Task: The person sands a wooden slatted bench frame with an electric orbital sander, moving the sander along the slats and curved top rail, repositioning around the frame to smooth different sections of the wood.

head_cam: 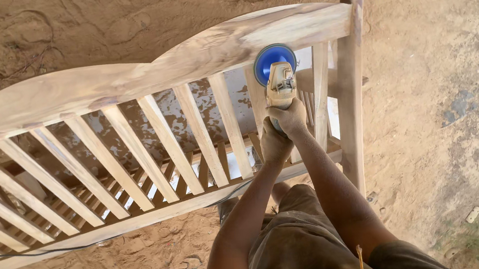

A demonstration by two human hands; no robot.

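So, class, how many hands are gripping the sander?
2: the right hand sits nearer the blue disc; the left hand grips the sander just behind it. No others show.

an open-air woodworking yard, by the look of it: bare sandy ground [450, 73] covered in sawdust and footprints, an unfinished slatted wooden bench [129, 81] of raw, unvarnished timber, a dusty power sander [278, 78] with a blue disc, and a black cable [40, 251] trailing across the dirt.
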